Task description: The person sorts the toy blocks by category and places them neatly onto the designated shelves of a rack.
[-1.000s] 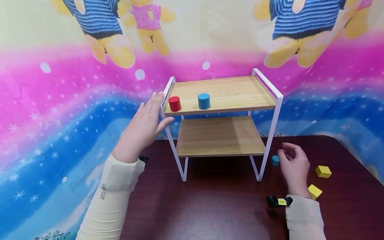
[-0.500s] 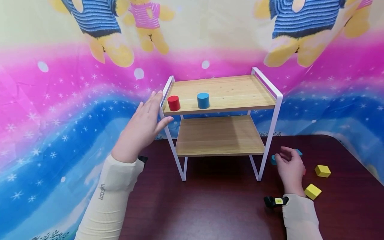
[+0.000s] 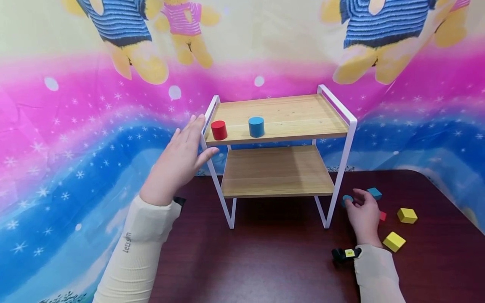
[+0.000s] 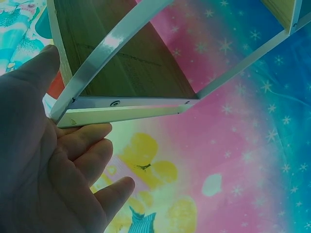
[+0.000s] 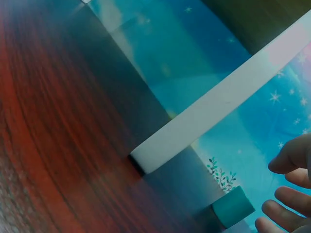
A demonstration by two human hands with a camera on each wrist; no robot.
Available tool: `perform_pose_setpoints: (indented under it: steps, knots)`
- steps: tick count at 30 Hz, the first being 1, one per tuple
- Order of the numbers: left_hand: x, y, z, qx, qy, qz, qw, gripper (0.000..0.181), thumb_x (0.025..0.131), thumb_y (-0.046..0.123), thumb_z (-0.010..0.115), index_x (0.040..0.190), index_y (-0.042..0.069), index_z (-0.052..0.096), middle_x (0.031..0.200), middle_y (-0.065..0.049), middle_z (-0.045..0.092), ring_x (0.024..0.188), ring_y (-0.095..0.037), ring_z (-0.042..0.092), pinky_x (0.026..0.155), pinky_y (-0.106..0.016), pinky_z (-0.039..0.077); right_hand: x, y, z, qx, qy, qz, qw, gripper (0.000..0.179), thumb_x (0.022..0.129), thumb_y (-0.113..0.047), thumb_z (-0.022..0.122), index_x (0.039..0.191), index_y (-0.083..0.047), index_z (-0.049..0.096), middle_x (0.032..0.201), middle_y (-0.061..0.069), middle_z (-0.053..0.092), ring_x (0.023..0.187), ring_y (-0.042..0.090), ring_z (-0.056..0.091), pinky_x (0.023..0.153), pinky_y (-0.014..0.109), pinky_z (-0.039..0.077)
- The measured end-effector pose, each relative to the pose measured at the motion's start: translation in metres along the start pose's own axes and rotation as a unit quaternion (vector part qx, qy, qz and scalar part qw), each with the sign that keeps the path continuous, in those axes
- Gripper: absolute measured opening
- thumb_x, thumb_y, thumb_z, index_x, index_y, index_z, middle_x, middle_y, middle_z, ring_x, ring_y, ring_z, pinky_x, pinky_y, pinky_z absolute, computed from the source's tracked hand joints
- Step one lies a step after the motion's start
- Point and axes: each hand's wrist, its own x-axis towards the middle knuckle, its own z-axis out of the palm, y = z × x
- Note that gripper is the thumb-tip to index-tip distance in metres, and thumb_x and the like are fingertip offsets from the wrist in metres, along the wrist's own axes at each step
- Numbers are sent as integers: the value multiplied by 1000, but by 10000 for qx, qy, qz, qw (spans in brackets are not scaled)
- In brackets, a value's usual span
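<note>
My left hand (image 3: 175, 162) rests against the left end of a two-tier wooden shelf (image 3: 291, 113) with a white metal frame, its fingers straight. In the left wrist view, that hand's thumb and fingers lie either side of the white frame (image 4: 114, 41). On the top board stand a red cylinder (image 3: 219, 130), near my left fingertips, and a blue cylinder (image 3: 256, 127) to its right. My right hand (image 3: 364, 219) holds nothing and hovers over the table beside a small blue-green cylinder (image 5: 233, 208). In the right wrist view a small gap separates its relaxed fingers from the cylinder.
Right of my right hand lie a blue block (image 3: 374, 193), a partly hidden red block (image 3: 382, 216) and two yellow blocks, one farther back (image 3: 407, 215) and one nearer (image 3: 394, 242). A printed cloth (image 3: 265, 50) hangs behind the dark table (image 3: 273, 261).
My right hand has shifted left and slightly toward me, closer to the blue-green cylinder, uncovering the blue and red blocks behind it. The left hand stays at the shelf.
</note>
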Motion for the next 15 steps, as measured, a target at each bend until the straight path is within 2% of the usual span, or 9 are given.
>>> perform_pose_setpoints:
  steps: [7,15]
  knots:
    - [0,-1,0,-13,-2,9,10000,88,99,43,64,163,9,15,167,-15,22,156,-29,12,124,-55,13,2,6,3,-196,-183,105,9996,56,100,-11,59,152,0,40,149,32,41,130,51,48,106,60,43]
    - [0,-2,1,31,9,43,10000,88,98,43,65,163,8,15,167,-15,22,156,-29,13,124,-55,13,6,12,5,-303,-595,410,9969,63,102,-14,57,156,1,30,154,34,33,136,51,43,107,61,41]
